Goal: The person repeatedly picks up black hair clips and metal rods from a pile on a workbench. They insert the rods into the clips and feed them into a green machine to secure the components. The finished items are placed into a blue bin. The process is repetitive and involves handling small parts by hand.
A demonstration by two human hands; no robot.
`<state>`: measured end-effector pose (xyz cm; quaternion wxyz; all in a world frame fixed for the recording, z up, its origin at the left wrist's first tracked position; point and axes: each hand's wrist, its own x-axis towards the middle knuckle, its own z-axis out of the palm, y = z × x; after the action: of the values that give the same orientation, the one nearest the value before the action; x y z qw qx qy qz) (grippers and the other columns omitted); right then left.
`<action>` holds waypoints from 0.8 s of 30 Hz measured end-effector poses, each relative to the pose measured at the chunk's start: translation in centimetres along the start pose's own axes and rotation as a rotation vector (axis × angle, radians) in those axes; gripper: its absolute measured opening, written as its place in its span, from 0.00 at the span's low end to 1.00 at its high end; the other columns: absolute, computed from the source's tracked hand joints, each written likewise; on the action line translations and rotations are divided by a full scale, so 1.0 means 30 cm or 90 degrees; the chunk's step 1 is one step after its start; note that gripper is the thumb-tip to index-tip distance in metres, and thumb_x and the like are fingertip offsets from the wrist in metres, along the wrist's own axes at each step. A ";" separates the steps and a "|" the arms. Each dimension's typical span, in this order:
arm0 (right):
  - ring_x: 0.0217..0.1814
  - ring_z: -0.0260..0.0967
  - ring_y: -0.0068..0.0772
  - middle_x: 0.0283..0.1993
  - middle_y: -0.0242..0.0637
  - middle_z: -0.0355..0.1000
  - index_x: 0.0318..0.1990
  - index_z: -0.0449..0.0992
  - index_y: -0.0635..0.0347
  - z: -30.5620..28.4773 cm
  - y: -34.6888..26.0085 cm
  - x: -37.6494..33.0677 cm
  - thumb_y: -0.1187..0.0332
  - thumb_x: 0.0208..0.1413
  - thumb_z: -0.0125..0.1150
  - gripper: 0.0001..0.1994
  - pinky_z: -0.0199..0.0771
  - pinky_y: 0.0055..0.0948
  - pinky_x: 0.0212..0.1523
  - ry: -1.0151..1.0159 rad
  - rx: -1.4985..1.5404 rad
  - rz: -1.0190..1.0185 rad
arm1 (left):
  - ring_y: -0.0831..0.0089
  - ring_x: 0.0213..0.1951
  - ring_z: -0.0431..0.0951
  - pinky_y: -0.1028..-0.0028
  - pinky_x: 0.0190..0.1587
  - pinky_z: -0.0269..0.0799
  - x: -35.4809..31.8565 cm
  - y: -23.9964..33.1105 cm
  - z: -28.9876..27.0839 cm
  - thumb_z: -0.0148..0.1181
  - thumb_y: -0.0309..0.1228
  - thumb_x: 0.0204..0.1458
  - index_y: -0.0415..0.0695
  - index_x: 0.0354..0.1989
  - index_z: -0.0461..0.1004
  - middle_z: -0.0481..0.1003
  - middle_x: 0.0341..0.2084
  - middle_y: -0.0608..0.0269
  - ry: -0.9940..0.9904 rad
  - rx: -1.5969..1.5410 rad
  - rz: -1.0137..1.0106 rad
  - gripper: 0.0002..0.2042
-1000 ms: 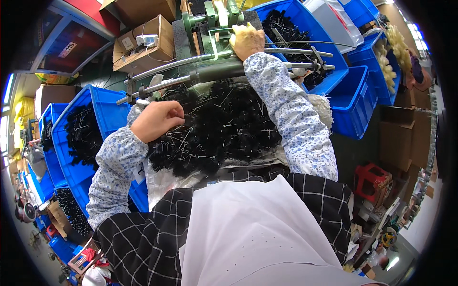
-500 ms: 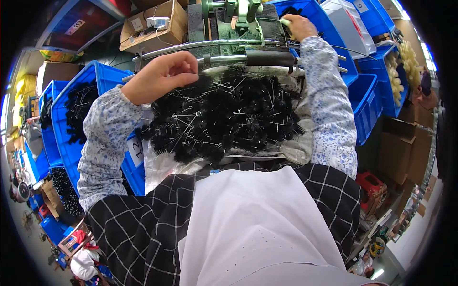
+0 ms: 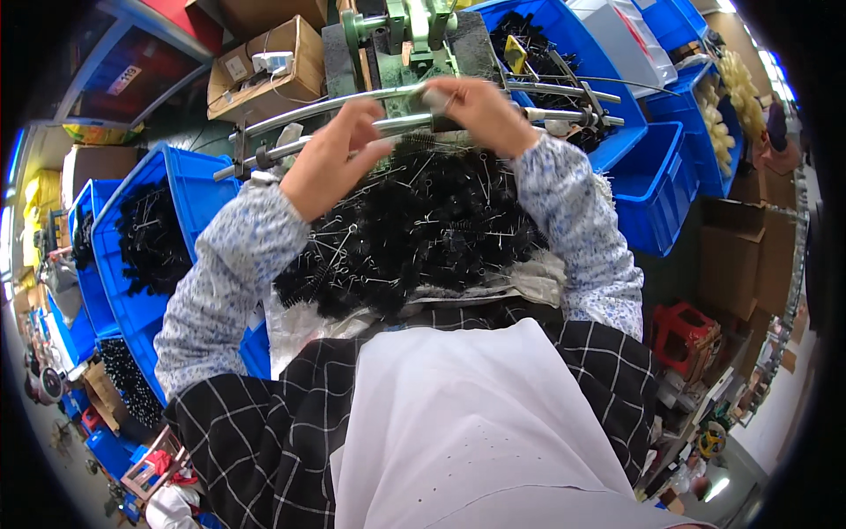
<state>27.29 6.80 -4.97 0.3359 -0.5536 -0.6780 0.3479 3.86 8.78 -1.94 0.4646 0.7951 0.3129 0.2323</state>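
A heap of small black bristle brushes with twisted wire stems and looped ends (image 3: 414, 225) lies on pale sheeting in front of me. Over its far left part is my left hand (image 3: 339, 159), its thumb apart from the bent fingers and nothing visible between them. My right hand (image 3: 485, 115), smeared by motion, reaches across the metal rails (image 3: 308, 113) at the far edge of the heap. Its fingertips are close to the front of a green machine (image 3: 421, 35); whether they hold anything is hidden by blur.
Blue bins hold black brushes at the left (image 3: 176, 176) and far right (image 3: 608, 106). Another blue bin (image 3: 656, 194) stands lower right. A cardboard box (image 3: 264, 75) with a white device is beside the machine. A red plastic stool (image 3: 683, 339) stands at the right.
My right hand has moved left from the far right bin to the machine front. My left hand has shifted right and slightly down, its thumb now spread from the fingers.
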 end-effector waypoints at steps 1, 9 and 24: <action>0.33 0.71 0.31 0.31 0.41 0.73 0.43 0.74 0.58 -0.036 0.043 0.029 0.66 0.55 0.52 0.11 0.72 0.31 0.36 0.119 -0.211 -0.041 | 0.73 0.28 0.74 0.74 0.32 0.69 -0.030 -0.010 -0.005 0.57 0.28 0.50 0.42 0.42 0.64 0.73 0.26 0.60 -0.082 0.061 -0.069 0.12; 0.40 0.71 0.39 0.36 0.36 0.72 0.44 0.74 0.47 -0.083 0.231 0.178 0.70 0.50 0.51 0.13 0.71 0.35 0.41 0.236 -0.595 0.110 | 0.59 0.34 0.74 0.63 0.37 0.66 -0.122 -0.121 0.076 0.56 0.39 0.48 0.47 0.38 0.69 0.74 0.27 0.57 -0.421 0.448 -0.037 0.12; 0.44 0.64 0.31 0.42 0.25 0.71 0.40 0.77 0.37 -0.106 0.309 0.228 0.62 0.52 0.54 0.10 0.62 0.34 0.46 0.225 -0.652 0.018 | 0.68 0.27 0.72 0.73 0.31 0.68 -0.074 -0.043 0.004 0.61 0.30 0.42 0.41 0.33 0.72 0.72 0.23 0.58 -0.341 0.156 -0.098 0.10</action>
<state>33.64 15.18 -10.61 0.1273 -0.7055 -0.6866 -0.1209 2.04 7.60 -3.31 0.4474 0.8523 0.2640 -0.0613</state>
